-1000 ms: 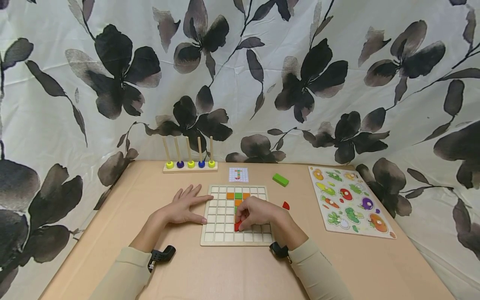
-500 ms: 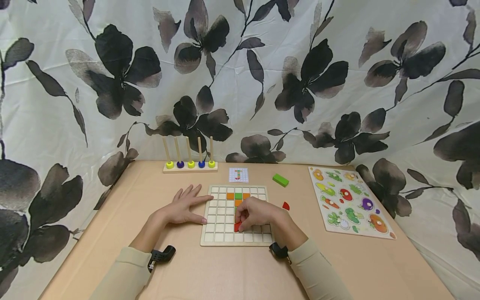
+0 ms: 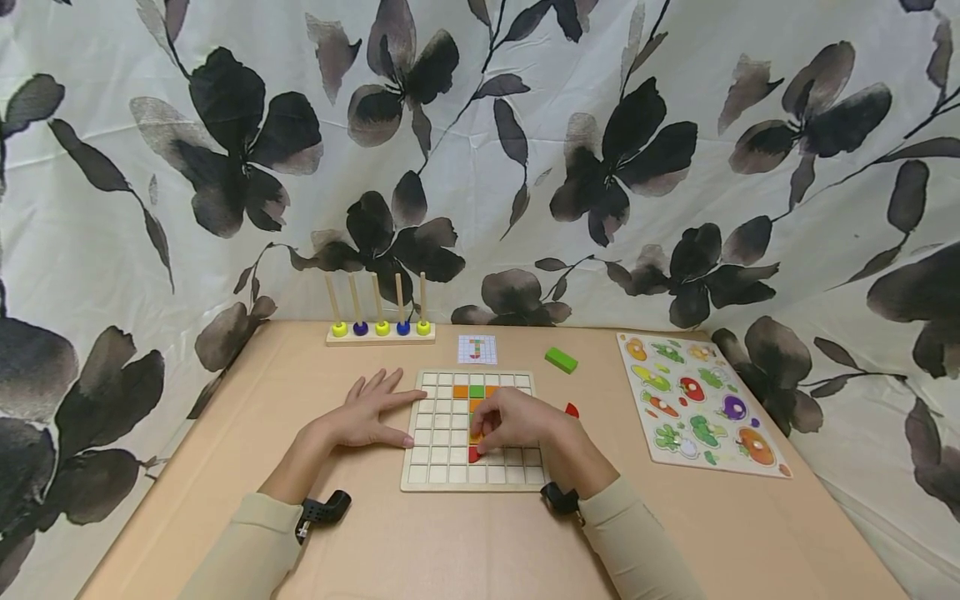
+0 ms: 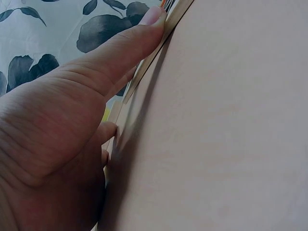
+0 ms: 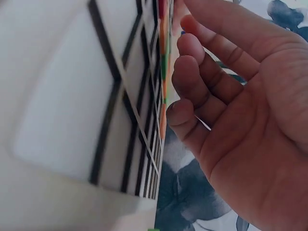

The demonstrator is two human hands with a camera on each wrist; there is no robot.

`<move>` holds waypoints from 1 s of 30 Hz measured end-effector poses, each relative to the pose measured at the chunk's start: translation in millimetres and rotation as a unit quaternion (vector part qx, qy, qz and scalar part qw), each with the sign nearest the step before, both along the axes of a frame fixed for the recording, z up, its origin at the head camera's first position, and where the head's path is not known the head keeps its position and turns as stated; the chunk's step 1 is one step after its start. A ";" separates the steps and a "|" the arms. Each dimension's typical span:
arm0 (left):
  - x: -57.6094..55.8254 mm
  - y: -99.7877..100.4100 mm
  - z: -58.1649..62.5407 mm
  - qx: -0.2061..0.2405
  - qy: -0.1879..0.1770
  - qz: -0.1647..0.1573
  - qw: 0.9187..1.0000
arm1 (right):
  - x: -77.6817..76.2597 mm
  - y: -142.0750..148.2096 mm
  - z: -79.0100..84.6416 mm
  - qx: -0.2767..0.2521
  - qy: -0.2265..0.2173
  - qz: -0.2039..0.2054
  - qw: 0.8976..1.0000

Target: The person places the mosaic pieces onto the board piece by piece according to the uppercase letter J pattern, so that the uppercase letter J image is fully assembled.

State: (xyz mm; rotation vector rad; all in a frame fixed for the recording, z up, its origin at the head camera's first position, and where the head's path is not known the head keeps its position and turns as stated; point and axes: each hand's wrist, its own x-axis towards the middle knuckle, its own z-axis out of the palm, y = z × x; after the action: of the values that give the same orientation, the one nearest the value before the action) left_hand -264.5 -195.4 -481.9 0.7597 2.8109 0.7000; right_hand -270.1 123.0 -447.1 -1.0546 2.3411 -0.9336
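Observation:
A square wooden grid board (image 3: 435,474) with white cells lies between the hands. Near its far side show a green tile (image 3: 476,392) and orange tiles (image 3: 461,392), with more running down one column. A red tile (image 3: 473,454) sits at the column's lower end. My right hand (image 3: 517,421) is over that column, thumb tip right at the red tile and fingers bent; its palm hides several cells. In the right wrist view, the fingers of the right hand (image 5: 240,110) curve loosely beside the board. My left hand (image 3: 371,412) lies spread, thumb and forefinger touching the board's left edge.
Behind the board lies a small grid card (image 3: 477,350) with a coloured pattern. A peg stand (image 3: 380,337) with yellow and blue beads is to its left. Rightward are a green block (image 3: 561,360), a red piece (image 3: 572,410) partly behind the wrist, and a vegetable puzzle board (image 3: 708,408).
The right thumb has shifted slightly up and right, exposing an orange tile above the red one. The right wrist now covers part of the loose red piece. The left hand stays still.

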 end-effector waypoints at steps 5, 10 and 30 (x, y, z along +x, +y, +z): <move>-0.1 -0.4 0.1 -0.004 0.003 0.000 1.000 | -5.6 12.8 7.4 -0.032 0.015 -0.027 0.999; -1.1 -0.7 0.2 -0.004 0.004 -0.003 1.000 | -9.1 25.5 14.0 -0.049 0.026 -0.067 0.996; 0.6 -0.7 0.7 0.002 0.001 -0.004 1.000 | -19.4 71.8 27.2 -0.059 0.087 -0.182 0.978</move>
State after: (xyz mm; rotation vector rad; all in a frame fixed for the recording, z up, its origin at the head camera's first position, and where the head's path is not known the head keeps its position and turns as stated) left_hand -263.8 -196.1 -481.1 0.7739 2.8078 0.7053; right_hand -289.5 194.8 -419.9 -0.7908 2.7135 -1.1645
